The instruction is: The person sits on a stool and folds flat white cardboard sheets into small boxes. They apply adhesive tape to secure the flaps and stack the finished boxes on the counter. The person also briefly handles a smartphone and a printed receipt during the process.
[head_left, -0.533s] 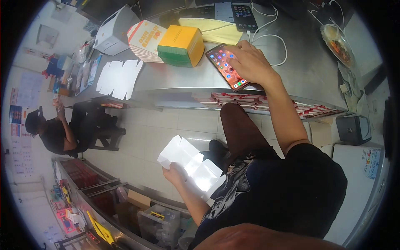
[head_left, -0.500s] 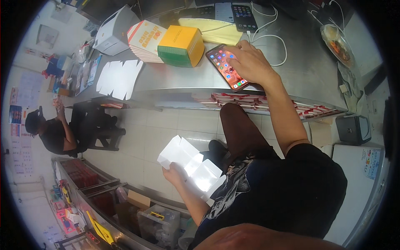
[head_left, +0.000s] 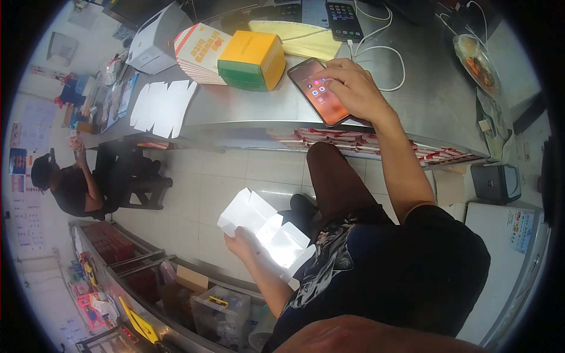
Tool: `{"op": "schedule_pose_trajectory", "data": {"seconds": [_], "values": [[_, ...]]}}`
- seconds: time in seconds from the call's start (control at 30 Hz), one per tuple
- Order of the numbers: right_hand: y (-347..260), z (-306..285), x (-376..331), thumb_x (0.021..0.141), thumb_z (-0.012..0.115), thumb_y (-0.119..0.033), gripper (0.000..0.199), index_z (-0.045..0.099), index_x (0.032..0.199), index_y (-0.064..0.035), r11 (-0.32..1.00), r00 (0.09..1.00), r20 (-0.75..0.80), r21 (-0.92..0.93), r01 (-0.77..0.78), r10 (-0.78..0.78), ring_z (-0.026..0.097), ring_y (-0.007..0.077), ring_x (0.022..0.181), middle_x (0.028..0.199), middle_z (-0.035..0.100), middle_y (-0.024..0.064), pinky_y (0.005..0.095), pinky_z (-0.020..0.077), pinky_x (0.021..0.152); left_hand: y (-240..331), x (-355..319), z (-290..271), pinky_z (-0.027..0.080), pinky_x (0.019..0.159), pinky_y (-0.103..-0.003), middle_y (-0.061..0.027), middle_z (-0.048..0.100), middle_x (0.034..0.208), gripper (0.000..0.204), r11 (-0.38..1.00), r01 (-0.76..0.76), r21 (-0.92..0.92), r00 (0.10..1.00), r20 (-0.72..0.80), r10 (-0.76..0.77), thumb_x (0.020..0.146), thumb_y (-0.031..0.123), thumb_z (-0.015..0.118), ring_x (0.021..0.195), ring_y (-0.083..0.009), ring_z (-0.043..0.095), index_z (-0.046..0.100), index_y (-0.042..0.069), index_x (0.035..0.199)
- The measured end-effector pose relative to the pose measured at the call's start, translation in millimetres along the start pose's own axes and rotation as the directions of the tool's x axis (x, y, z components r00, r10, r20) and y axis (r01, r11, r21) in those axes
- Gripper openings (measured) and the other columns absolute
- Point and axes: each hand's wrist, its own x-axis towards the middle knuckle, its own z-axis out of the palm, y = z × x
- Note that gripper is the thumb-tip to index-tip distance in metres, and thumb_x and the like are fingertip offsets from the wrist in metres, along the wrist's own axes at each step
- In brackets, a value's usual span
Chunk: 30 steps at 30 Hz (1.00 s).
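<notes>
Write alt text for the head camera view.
A seated person's right hand taps a phone on a steel counter, while the left hand holds a flat white carton low. Another person sits at left.

Two phones were counted: one smartphone lay under the right hand, and a second phone lay beyond that hand on the steel counter. One yellow-and-green box stood to the left of the right hand. One unfolded white carton blank was in the left hand. One other person sat far left of it.
</notes>
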Motion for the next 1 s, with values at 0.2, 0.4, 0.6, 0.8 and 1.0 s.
{"op": "schedule_pose_trajectory", "data": {"seconds": [0.2, 0.4, 0.6, 0.8, 1.0], "values": [[-3.3, -2.0, 1.1, 0.096, 0.058, -0.013, 0.030, 0.075, 0.120, -0.0100, 0.995, 0.997, 0.009, 0.067, -0.072, 0.071, 0.063, 0.0292, 0.118, 0.124, 0.065, 0.0139, 0.0370, 0.0481, 0.102, -0.4, -0.6, -2.1, 0.055, 0.087, -0.043, -0.0221, 0.071, 0.117, 0.045, 1.000, 0.019, -0.021, 1.000, 0.013, -0.019, 0.089, 0.004, 0.057, 0.101, -0.0340, 0.070, 0.060, -0.010, 0.131], [-8.7, -5.7, -1.3, 0.094, 0.059, -0.016, 0.032, 0.074, 0.121, -0.0098, 0.966, 0.983, -0.069, 0.208, -0.154, 0.171, 0.067, 0.0357, 0.106, 0.117, 0.068, 0.0163, 0.0428, 0.0514, 0.097, -6.8, 1.6, -6.5, 0.055, 0.094, -0.047, -0.0203, 0.067, 0.126, 0.048, 0.953, 0.171, -0.251, 0.983, 0.103, -0.149, 0.092, 0.007, 0.059, 0.111, -0.0347, 0.068, 0.056, -0.006, 0.138], [-18.1, -10.7, -0.1, 0.092, 0.062, -0.015, 0.031, 0.070, 0.121, -0.0058, 0.961, 0.975, -0.073, 0.198, -0.194, 0.211, 0.068, 0.0376, 0.103, 0.117, 0.069, 0.0192, 0.0434, 0.0525, 0.093, -18.2, 23.7, -38.1, 0.052, 0.104, -0.055, -0.0195, 0.064, 0.134, 0.044, 0.625, 0.464, -0.628, 0.871, 0.194, -0.452, 0.100, 0.015, 0.052, 0.123, -0.0376, 0.063, 0.054, -0.004, 0.140], [-23.0, -7.4, -2.8, 0.092, 0.064, -0.013, 0.030, 0.069, 0.120, -0.0036, 0.956, 0.976, -0.071, 0.227, -0.186, 0.207, 0.070, 0.0351, 0.092, 0.112, 0.070, 0.0199, 0.0443, 0.0541, 0.086, 108.2, 73.2, -62.6, 0.055, 0.101, -0.056, -0.0214, 0.061, 0.133, 0.043, 0.516, 0.169, -0.840, 0.949, -0.002, -0.314, 0.100, 0.012, 0.045, 0.122, -0.0380, 0.063, 0.051, -0.006, 0.139], [-22.2, -5.9, -2.8, 0.091, 0.067, -0.012, 0.029, 0.068, 0.118, -0.0023, 0.933, 0.974, -0.111, 0.325, -0.153, 0.198, 0.069, 0.0346, 0.090, 0.110, 0.070, 0.0192, 0.0450, 0.0539, 0.085, 247.7, 164.7, -44.7, 0.050, 0.106, -0.061, -0.0209, 0.062, 0.133, 0.045, 0.522, 0.005, -0.853, 1.000, -0.003, -0.014, 0.097, 0.018, 0.050, 0.124, -0.0407, 0.061, 0.052, -0.004, 0.137]]}}
